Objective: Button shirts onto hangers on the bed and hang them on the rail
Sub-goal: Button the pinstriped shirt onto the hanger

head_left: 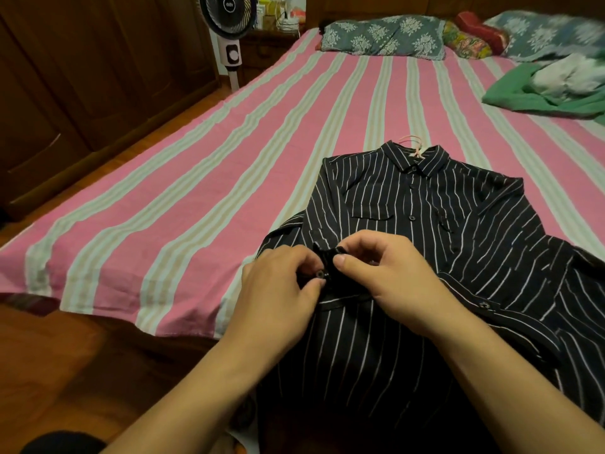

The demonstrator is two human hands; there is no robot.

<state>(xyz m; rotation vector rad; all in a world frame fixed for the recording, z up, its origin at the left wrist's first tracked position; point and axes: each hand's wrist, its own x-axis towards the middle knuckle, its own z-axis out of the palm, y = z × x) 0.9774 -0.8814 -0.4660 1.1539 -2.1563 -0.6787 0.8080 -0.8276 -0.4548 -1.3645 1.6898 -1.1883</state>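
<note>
A black shirt with thin white stripes [442, 231] lies front up on the bed, collar away from me. A pink hanger hook [413, 141] sticks out past the collar. Three upper buttons along the placket look fastened. My left hand [278, 290] pinches a dark button [319, 274] at the shirt's middle. My right hand [383, 273] pinches the opposite placket edge right beside it, bunching the cloth. The shirt's lower part hangs over the bed's near edge.
The bed [196, 191] has a pink and pale striped sheet. Patterned pillows [383, 37] lie at its head, and a green and white cloth heap [550, 86] at the right. A standing fan [229, 27] and wooden wardrobes [65, 77] stand left, over a wooden floor.
</note>
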